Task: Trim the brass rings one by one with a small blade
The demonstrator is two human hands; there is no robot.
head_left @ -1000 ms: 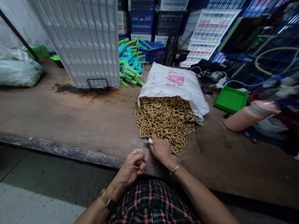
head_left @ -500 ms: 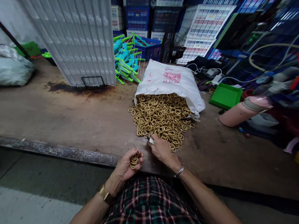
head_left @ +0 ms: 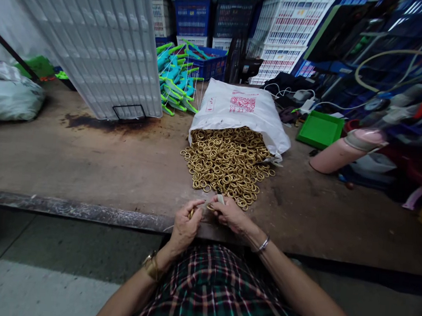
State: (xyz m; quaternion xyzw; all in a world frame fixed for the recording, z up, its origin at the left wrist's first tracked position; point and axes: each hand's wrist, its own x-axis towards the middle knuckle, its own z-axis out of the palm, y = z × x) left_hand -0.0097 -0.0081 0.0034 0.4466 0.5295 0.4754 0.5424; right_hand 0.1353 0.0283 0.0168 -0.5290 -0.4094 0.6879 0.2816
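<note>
A heap of small brass rings point(head_left: 228, 165) spills from an open white sack point(head_left: 239, 111) onto the brown workbench point(head_left: 87, 164). My left hand point(head_left: 185, 225) is closed on a bunch of stacked brass rings near the bench's front edge. My right hand point(head_left: 230, 213) is closed too, pinching a ring together with a small white tool whose tip sticks up. Both hands meet just in front of the heap, fingertips almost touching.
A large ribbed white plastic panel point(head_left: 96, 44) leans at the back left. Green and teal plastic parts point(head_left: 175, 78), a green tray point(head_left: 320, 129), a pink cylinder point(head_left: 345, 150), cables and stacked crates crowd the back. A grey bag point(head_left: 9, 93) lies far left.
My right hand has drawn back from the heap's edge toward my left hand. My left hand has risen slightly and turned its fingers to the right hand.
</note>
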